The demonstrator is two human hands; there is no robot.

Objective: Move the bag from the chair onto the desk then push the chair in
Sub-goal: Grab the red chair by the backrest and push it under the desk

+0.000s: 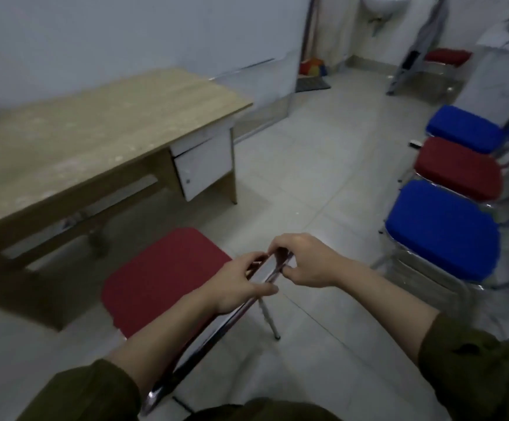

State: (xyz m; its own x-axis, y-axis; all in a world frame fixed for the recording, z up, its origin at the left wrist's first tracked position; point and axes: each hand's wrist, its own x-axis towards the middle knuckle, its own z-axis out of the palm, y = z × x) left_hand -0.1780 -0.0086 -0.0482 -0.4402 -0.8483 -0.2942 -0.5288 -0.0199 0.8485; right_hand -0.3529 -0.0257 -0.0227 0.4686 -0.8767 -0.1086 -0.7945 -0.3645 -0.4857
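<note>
A chair with a red padded seat [159, 278] and a chrome frame stands on the tiled floor, a short way out from the front of the wooden desk [95, 129]. Both hands grip the top of the chair's backrest: my left hand [238, 284] on its near part, my right hand [305, 259] on its far end. The red seat is bare. No bag shows on the chair or on the visible part of the desk; the desk's left end is cut off by the frame.
A white drawer unit [204, 165] hangs under the desk's right end. A row of blue and red chairs [441, 226] lines the right side. A sink [381, 7], a doormat [312, 83] and another red chair [447, 56] are at the back.
</note>
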